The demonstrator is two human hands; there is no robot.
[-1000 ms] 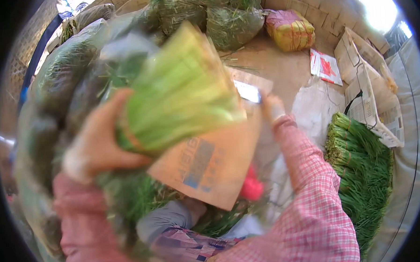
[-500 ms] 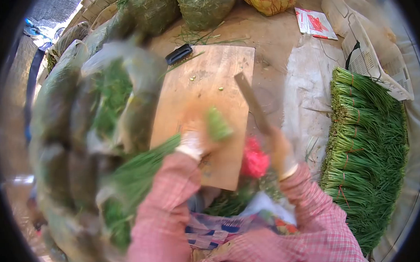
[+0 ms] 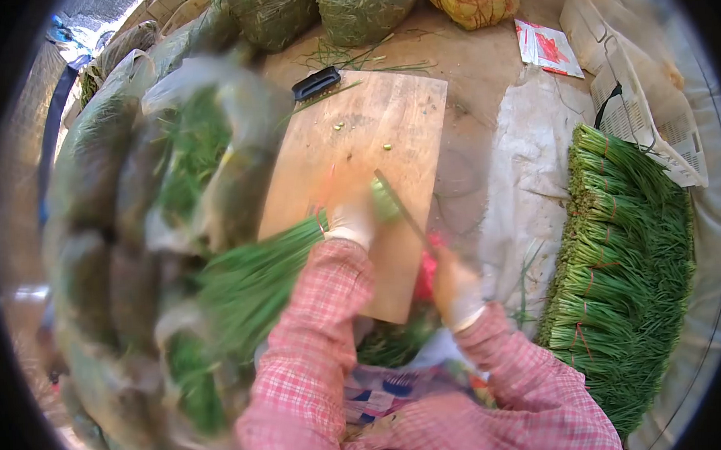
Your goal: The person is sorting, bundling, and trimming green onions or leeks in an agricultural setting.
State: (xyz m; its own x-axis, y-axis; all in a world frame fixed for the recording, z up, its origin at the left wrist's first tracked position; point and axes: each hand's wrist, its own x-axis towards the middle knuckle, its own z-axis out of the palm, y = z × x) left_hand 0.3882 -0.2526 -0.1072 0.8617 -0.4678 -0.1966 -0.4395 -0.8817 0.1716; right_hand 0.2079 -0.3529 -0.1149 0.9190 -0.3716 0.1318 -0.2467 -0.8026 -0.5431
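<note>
At the centre of the frame the left hand is clamped round a bunch of chives, pinning its root end flat on the wooden cutting board so the stems cannot roll. The right hand, lower and to the right, is closed round the handle of a knife, whose blade slants up to meet the pale green tips beside the left hand's fingers. Tied bundles lie stacked at the right edge, within reach. Filled sacks crowd the left.
</note>
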